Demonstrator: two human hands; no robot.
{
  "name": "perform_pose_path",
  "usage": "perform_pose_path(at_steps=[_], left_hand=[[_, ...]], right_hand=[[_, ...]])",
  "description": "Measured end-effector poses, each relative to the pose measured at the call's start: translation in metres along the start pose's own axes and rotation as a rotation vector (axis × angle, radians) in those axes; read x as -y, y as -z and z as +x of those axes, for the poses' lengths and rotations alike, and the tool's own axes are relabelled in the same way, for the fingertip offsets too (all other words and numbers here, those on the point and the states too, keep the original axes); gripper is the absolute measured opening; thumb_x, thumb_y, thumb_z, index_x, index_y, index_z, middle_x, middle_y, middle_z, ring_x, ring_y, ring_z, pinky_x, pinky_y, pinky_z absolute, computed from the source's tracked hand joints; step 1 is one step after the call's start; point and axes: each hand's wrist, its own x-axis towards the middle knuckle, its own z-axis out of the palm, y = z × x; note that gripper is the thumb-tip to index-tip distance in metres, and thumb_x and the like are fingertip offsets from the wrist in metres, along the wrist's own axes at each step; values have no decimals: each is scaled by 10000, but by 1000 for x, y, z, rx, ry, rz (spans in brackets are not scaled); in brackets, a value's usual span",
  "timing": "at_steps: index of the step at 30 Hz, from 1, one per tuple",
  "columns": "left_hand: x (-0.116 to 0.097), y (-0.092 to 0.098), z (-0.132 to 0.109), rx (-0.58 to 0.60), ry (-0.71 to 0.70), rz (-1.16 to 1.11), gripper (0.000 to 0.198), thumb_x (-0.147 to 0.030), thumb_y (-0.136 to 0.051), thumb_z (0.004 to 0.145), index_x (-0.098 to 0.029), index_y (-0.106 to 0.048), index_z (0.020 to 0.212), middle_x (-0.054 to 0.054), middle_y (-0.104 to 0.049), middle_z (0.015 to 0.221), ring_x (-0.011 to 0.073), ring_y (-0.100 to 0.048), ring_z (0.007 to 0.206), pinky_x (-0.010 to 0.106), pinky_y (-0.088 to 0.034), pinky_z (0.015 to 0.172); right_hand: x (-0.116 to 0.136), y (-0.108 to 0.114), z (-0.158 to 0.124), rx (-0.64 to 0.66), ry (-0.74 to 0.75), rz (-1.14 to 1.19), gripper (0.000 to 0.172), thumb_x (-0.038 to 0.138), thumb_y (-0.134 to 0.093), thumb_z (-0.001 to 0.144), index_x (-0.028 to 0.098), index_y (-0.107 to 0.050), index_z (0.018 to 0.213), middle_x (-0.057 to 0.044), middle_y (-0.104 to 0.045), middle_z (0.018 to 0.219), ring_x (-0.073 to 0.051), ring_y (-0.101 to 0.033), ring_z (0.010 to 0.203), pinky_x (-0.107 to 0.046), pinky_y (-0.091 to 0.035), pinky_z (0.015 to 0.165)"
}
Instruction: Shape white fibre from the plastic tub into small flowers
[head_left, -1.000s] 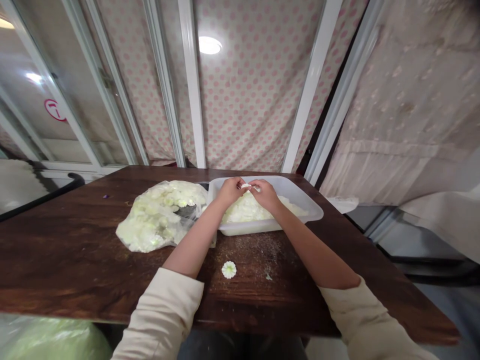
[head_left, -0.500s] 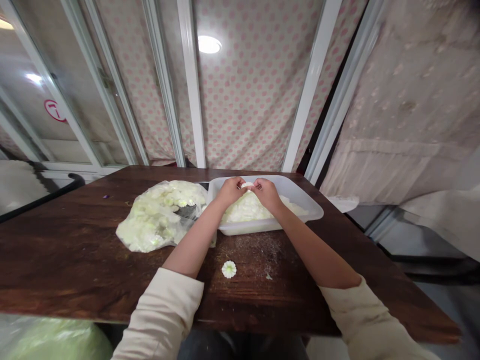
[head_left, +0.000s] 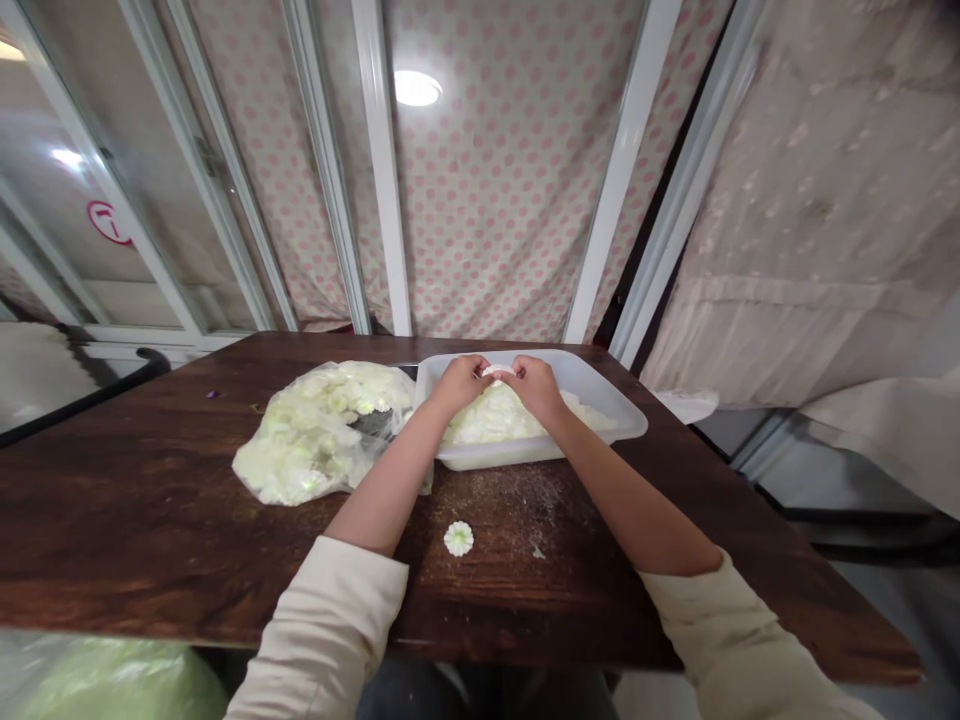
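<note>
A small white scalloped flower piece [head_left: 458, 538] lies on the dark-brown wooden table [head_left: 150, 520]. With both forearms angled inward, a pale soft piece [head_left: 496, 371] is pinched between the left hand [head_left: 460, 384] and right hand [head_left: 537, 389], seemingly held over the clear rectangular plastic tub [head_left: 529, 455] for catching scraps; a bulging clear plastic bag of pale pieces [head_left: 319, 435] lies beside it.

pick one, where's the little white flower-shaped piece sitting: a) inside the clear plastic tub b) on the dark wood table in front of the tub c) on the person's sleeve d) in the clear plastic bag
b: the small pale scalloped flower-shaped piece lies alone on the dark brown wood table, in front of the clear rectangular plastic tub.
</note>
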Motion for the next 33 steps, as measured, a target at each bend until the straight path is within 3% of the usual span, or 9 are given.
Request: perform_pose_path(at_steps=[14,19,23,29,33], left_hand=[[5,-1,1,-109,12,20,112,-251,-549,711,-158,-519,659,-17,-527,598,110,-471,587,237,-364,595],[5,-1,1,-117,-1,31,115,-258,-541,712,-160,-513,659,-13,-531,620,108,-463,586,241,-357,596],[5,-1,1,-122,-4,36,110,-254,-537,715,-159,-512,666,-15,-526,625,104,-453,579,237,-347,582],[5,-2,1,-105,-30,18,119,-264,-532,726,-160,-509,672,-19,-516,618,102,-452,584,226,-342,564],[4,-2,1,-75,-55,50,92,-244,-531,723,-160,-530,688,-11,-547,650,111,-473,610,232,-351,586]], right_hand=[[1,2,-1,-87,12,-133,289,339,-498,793,198,-369,576,29,-409,508,-121,-381,512,-255,-262,529],[0,1,-2,-58,-2,-191,316,369,-473,821,205,-355,578,18,-424,522,-137,-392,522,-259,-255,525],[-6,-2,-1,-36,-68,-226,230,354,-478,818,199,-453,650,-6,-501,579,-158,-461,569,-262,-310,560],[-7,-5,1,-72,-30,-101,241,329,-406,840,178,-592,867,-79,-622,859,-198,-558,856,-319,-394,795],[-6,-5,1,-11,-5,-3,165,290,-495,776,180,-611,818,-62,-635,856,-178,-575,799,-307,-421,769]])
